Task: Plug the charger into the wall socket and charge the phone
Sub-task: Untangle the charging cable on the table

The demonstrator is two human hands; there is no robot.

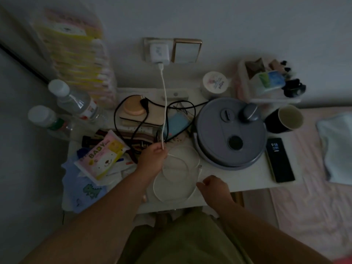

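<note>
Both hands are working over the front of a cluttered white table (247, 183) in dim light. Left hand (152, 159) is closing its fingers on the white cable (164, 103), pinching it where the taut run coming down from the wall is meeting the loose coils. Right hand (215, 189) is sitting near the table's front edge with its fingers curled in, touching or gripping the lower coil of the same cable; which of the two is too dark to tell. Between the two hands the cable is lying in a few slack loops on the tabletop, and its free connector (199, 166) is resting just above the right hand, unattached.

Well beyond the left hand, up on the wall, the white charger (159, 53) is sitting plugged into the wall socket (147, 50), with the cable hanging from its underside. Off to the right of the right hand, the phone (279, 161) is lying flat near the table's right edge, its screen lit and showing a clock, apart from the cable. A round grey appliance (228, 134) is standing between the phone and the coils. Just left of the left hand, a pack of baby wipes (102, 155) is lying tilted on a pile of clutter.
</note>
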